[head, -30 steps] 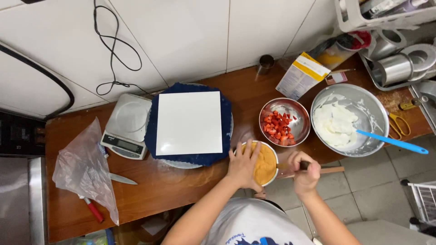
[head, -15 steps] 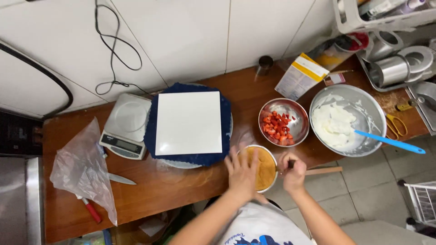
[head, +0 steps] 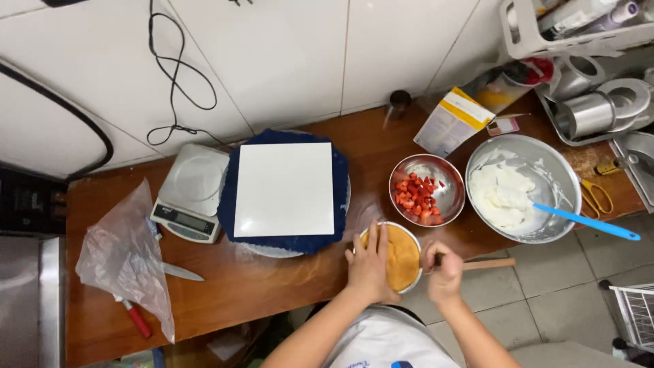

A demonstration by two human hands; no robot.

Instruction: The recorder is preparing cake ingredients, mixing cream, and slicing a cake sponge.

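At the lower left of the frame, a clear plastic bag (head: 122, 262) lies on the wooden counter (head: 272, 293), with a red-handled tool (head: 136, 319) and a knife (head: 180, 272) beside it. Right of these stands a digital scale (head: 192, 193). At centre, a white square board (head: 285, 189) rests on a dark blue cloth (head: 235, 163). At lower centre, the left hand (head: 369, 267) lies flat, fingers extended, on a round sponge cake (head: 402, 257) at the counter's front edge. Just right of the cake, the right hand (head: 446, 271) is closed in a fist grip on a wooden handle (head: 489, 264); the tool's working end is hidden. Above the cake sits a steel bowl of chopped strawberries (head: 426, 190). Further right, a large bowl of white cream (head: 523, 189) holds a blue spatula (head: 587, 222).
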